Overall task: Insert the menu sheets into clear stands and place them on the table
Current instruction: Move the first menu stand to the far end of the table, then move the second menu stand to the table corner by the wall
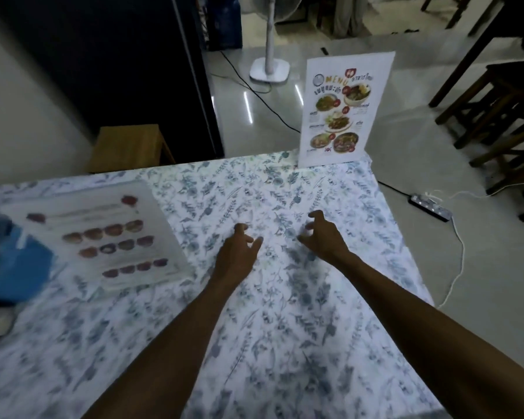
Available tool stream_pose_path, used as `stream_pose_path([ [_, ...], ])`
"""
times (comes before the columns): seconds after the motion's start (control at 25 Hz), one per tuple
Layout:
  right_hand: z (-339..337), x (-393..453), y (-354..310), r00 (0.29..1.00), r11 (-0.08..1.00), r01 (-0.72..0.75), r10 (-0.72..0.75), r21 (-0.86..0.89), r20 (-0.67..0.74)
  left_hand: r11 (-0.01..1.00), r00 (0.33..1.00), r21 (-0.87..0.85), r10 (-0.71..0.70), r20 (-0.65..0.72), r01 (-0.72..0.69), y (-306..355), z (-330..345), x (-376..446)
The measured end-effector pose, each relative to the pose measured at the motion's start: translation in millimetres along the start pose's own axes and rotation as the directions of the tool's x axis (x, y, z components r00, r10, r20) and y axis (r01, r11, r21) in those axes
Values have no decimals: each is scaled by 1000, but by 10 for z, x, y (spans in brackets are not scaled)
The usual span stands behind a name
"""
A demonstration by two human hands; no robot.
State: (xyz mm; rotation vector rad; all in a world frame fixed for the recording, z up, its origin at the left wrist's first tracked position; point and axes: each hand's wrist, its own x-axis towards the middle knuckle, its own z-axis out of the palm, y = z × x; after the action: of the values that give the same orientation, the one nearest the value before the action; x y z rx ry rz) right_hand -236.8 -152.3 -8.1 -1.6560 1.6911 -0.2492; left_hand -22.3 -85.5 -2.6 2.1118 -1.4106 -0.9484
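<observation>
- Broadly, most of the view is filled by a table (pixel 285 343) that is covered with a white cloth printed with blue-grey leaves and flowers.
- Beyond the far edge, a pale glossy floor (pixel 375 252) is seen, with dark wooden stools (pixel 496 116) at the right, a white pedestal fan (pixel 270 55) at the back and a power strip (pixel 430 207) on its cable.
- A light wooden stool (pixel 130 146) is seen beside the table's far left side.
- At the left of the table a menu sheet (pixel 103 237) with rows of food pictures is laid flat; whether it is already in a stand cannot be told through the blur.
- At the far right corner a clear stand (pixel 345 107) holding a menu sheet is set upright, facing the camera, well apart from both hands.
- A blue object (pixel 9 261), blurred, is seen at the left edge.
- The left hand (pixel 236 255) is held over the middle of the cloth, fingers loosely spread and curled, with nothing gripped.
- The right hand (pixel 324 237) is held just beside it, likewise spread and empty.
</observation>
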Motion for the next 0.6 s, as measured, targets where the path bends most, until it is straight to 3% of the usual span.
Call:
stream_pose_path([
  [0.2,792,-724,-515,996,998,61,-59,-29,65,999,999,10,-33,26,33,-923,-589,-845],
  [0.4,1458,-1048,-1149,982,985,169,-164,-46,98,995,987,36,-89,-133,94,-1861,-1428,-1329],
  [0.6,1711,-1089,-1557,973,972,220,-213,-77,87,990,961,47,-116,-252,132,-2418,-1998,-1490],
])
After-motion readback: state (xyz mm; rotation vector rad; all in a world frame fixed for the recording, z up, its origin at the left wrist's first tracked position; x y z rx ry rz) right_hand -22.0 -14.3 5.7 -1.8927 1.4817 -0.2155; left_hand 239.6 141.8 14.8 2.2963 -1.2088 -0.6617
